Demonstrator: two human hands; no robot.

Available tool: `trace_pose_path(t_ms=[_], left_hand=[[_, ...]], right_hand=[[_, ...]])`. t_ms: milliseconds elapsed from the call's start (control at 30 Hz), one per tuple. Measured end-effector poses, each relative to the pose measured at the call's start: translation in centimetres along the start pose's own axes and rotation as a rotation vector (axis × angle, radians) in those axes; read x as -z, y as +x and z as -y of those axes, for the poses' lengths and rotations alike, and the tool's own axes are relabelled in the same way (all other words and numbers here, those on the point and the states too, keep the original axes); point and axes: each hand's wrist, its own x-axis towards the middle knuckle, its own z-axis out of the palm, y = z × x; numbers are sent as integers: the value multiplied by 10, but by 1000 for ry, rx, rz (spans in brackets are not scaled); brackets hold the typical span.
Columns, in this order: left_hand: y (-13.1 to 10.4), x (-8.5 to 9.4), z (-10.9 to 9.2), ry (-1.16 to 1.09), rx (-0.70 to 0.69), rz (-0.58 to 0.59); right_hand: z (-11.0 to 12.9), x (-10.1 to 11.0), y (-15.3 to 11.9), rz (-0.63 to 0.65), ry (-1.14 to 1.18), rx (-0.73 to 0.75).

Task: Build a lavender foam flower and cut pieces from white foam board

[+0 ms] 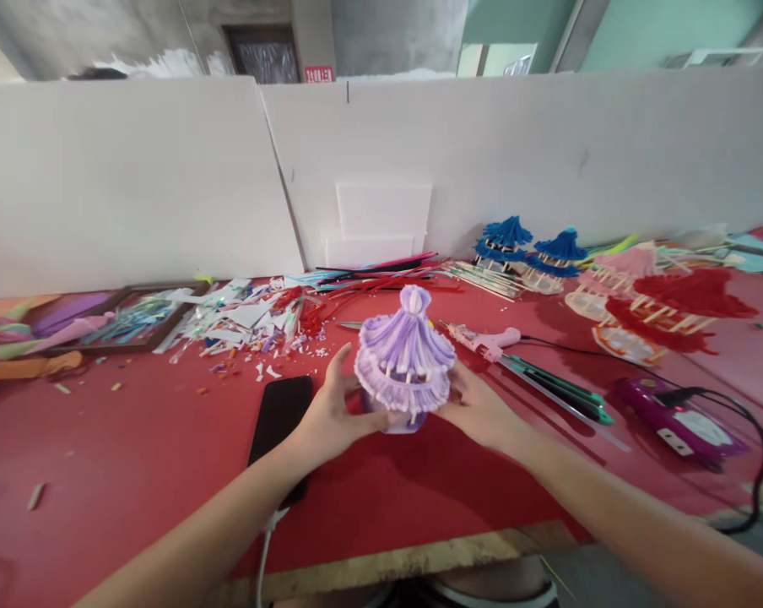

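Note:
A purple and white two-tiered pavilion model (408, 359) with fuzzy roofs, pale posts and a round knob on top is held between my two hands over the red table. My left hand (338, 414) grips its lower left side, thumb across the base. On the right side, my right hand (476, 405) closes round the lower tier, its fingertips partly hidden behind the model. A black phone (280, 418) lies by my left wrist. Behind my right hand rests a pink glue gun (486, 342).
Blue pavilions (559, 252), a pink one (628, 266) and a red one (679, 308) stand back right. A purple power strip (682, 422) with black cables sits right. Scraps (248, 317) and pipe cleaners (381, 283) lie behind. White boards (514, 152) line the back.

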Motion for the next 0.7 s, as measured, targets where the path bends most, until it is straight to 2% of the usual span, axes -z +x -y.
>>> trace_pose_path(t_ms=[167,267,400,533,600,700], left_hand=[[26,6,-19,-93,-63,-44],[38,17,-28,-108,-123,-119],[54,47,-36,-79,-193,-332],[79,82,-58,-52,-252,-499],[92,94,-74,-44,-271,-517],[108,96,-96,-32,-235,-394]], right_hand=[[19,1,32,-22,110,23],[26,3,49,-11,164,33],[27,5,66,17,209,48],[25,3,73,50,233,73],[24,-1,74,81,239,83],[21,-8,72,134,237,93]])
